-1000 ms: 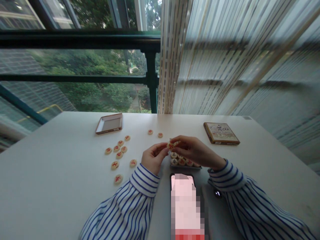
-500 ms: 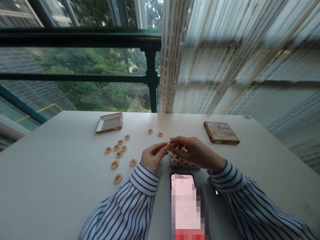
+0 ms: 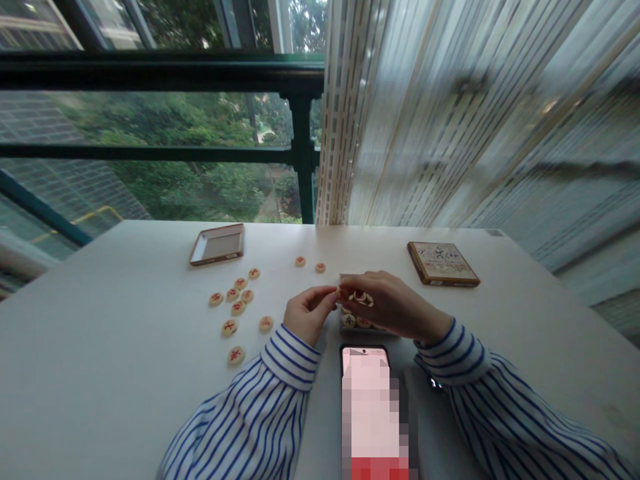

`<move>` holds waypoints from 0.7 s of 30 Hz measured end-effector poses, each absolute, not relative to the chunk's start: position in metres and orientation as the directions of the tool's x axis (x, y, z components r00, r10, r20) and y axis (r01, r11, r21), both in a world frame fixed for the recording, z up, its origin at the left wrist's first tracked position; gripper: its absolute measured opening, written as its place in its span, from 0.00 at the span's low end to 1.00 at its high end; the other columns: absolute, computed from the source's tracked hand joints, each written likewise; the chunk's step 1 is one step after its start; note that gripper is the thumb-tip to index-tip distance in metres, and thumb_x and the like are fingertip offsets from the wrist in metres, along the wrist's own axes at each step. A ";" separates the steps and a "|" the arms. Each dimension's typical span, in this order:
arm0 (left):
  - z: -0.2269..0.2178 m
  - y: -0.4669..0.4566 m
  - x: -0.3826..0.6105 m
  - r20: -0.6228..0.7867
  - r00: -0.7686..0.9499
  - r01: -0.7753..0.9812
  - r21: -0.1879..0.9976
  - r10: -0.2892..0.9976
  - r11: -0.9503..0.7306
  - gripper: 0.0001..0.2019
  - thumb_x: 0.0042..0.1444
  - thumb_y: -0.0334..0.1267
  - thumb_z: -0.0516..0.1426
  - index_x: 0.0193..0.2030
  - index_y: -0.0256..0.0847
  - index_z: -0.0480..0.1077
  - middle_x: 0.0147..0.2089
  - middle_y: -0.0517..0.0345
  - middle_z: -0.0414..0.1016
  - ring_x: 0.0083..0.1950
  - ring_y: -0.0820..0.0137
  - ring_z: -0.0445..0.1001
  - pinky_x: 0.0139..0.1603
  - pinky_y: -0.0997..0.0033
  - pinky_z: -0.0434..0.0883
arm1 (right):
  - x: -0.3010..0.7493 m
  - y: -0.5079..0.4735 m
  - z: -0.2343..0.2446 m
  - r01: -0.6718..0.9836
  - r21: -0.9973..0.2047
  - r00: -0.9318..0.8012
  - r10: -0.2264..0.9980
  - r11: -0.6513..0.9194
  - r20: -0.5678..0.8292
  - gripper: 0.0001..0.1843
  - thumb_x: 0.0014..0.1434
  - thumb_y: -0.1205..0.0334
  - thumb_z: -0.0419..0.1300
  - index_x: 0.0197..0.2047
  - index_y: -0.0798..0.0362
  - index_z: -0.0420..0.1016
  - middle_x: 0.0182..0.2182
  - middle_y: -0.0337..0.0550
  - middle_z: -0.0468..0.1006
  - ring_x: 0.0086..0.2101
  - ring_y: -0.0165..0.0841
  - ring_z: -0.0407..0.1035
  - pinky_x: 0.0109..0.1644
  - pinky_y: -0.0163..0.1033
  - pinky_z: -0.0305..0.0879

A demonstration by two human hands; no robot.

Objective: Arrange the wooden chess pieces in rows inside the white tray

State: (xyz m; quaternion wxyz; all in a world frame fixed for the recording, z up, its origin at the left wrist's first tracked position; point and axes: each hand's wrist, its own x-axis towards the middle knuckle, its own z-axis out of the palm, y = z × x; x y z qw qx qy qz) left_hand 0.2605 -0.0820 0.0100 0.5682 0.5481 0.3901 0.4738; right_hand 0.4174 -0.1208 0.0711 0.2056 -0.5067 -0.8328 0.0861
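My left hand (image 3: 308, 316) pinches a small round xiangqi piece (image 3: 339, 294) between thumb and fingertips. The fingers of my right hand (image 3: 393, 303) close on the same piece from the other side and cover most of it. Right below is a shallow tray (image 3: 342, 329) with xiangqi pieces (image 3: 349, 321) in rows, some marked black and some red. My right hand hides much of the tray. To the left of my left hand, several loose pieces with red characters (image 3: 229, 327) lie scattered on the white table (image 3: 125, 347). Two more red pieces (image 3: 300, 261) lie farther back.
An upturned box lid (image 3: 217, 245) lies at the back left. A closed box with a printed cover (image 3: 444, 263) lies at the back right. Between my forearms is a phone (image 3: 370, 400), beside a flat grey object (image 3: 440, 427). Window and curtain stand behind the table.
My right hand has turned slightly over the piece, whose red face showed before and is now mostly covered. My left hand has barely moved. The loose pieces are unchanged.
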 end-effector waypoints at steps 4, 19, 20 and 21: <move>0.010 -0.083 0.261 0.074 0.254 -0.102 0.994 0.964 -0.049 0.12 0.42 0.41 0.61 0.32 0.35 0.74 0.27 0.54 0.77 0.25 0.72 0.72 0.30 0.71 0.71 | 0.417 -0.121 0.071 0.820 -0.314 -0.415 0.875 0.479 0.251 0.08 0.57 0.59 0.53 0.36 0.53 0.69 0.30 0.43 0.74 0.31 0.29 0.66 0.36 0.36 0.56; 0.000 -0.079 0.259 0.046 0.216 0.106 0.992 0.975 -0.070 0.14 0.45 0.42 0.58 0.35 0.34 0.73 0.25 0.55 0.75 0.26 0.72 0.71 0.28 0.73 0.68 | 0.422 -0.120 0.067 0.818 -0.299 -0.437 0.870 0.490 0.230 0.07 0.56 0.61 0.54 0.35 0.54 0.70 0.29 0.42 0.74 0.30 0.28 0.66 0.35 0.34 0.57; -0.001 -0.079 0.259 0.048 0.228 0.146 0.986 0.973 -0.083 0.14 0.45 0.41 0.58 0.36 0.34 0.73 0.26 0.55 0.75 0.27 0.72 0.71 0.28 0.73 0.68 | 0.422 -0.120 0.067 0.820 -0.301 -0.437 0.872 0.486 0.220 0.07 0.56 0.61 0.54 0.35 0.54 0.70 0.30 0.42 0.74 0.30 0.28 0.66 0.34 0.34 0.57; -0.002 -0.079 0.259 0.050 0.240 0.182 0.979 0.970 -0.095 0.13 0.45 0.40 0.57 0.36 0.34 0.74 0.27 0.54 0.75 0.27 0.72 0.71 0.29 0.73 0.68 | 0.422 -0.120 0.067 0.823 -0.299 -0.438 0.875 0.483 0.207 0.07 0.56 0.61 0.54 0.35 0.54 0.70 0.30 0.42 0.74 0.29 0.28 0.66 0.34 0.34 0.57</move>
